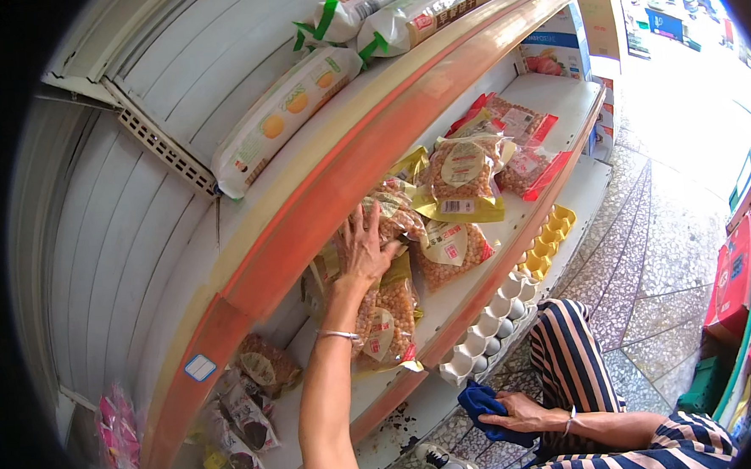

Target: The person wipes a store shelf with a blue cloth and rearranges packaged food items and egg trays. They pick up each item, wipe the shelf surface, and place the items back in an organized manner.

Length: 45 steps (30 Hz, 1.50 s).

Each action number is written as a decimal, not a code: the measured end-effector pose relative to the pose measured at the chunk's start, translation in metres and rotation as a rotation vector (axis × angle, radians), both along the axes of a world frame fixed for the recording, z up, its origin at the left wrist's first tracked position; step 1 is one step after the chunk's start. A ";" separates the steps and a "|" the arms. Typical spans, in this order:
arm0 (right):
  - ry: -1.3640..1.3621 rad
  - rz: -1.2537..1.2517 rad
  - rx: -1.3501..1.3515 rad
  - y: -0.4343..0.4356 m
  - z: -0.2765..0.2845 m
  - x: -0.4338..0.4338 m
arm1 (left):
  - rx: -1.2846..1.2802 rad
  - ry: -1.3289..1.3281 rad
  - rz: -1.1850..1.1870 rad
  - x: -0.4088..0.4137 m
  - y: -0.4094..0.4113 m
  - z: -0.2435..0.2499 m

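Note:
My left hand (365, 251) lies with its fingers spread on a clear plastic bag of small round tan snacks or beans (395, 217) on the middle shelf. Whether its fingers grip the bag cannot be told. More such bags lie around it: one (465, 175) with a gold edge to the right, one (453, 249) flat on the shelf, and one (390, 323) below my wrist. My right hand (518, 412) holds a crumpled dark blue cloth (490, 413) low down, beside my striped trouser leg.
The orange front edge (348, 198) of the upper shelf runs above my left arm, with long snack packs (286, 118) on that shelf. Egg trays (513, 300) holding some eggs rest on the bottom shelf. Dark-filled packets (248, 419) lie at the lower left. A red box (731, 273) stands across the aisle.

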State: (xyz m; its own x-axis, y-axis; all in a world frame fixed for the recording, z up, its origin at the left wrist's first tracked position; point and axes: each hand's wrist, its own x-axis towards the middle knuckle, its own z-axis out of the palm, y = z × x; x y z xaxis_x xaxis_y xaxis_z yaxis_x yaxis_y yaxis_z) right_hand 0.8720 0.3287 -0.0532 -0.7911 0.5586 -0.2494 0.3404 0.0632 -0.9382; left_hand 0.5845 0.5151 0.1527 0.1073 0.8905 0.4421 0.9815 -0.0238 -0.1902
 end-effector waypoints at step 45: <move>0.358 0.145 1.096 -0.074 0.134 -0.072 | 0.580 -2.420 -0.082 0.128 -0.385 -0.153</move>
State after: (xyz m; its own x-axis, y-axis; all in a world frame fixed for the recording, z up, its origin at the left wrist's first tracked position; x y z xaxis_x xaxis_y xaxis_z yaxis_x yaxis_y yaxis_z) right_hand 0.7997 0.2547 0.0807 -0.7928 0.2345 0.5626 -0.0104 0.9177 -0.3972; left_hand 0.7128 0.1299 -0.0004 -0.6854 0.7195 -0.1119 -0.5610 -0.4238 0.7111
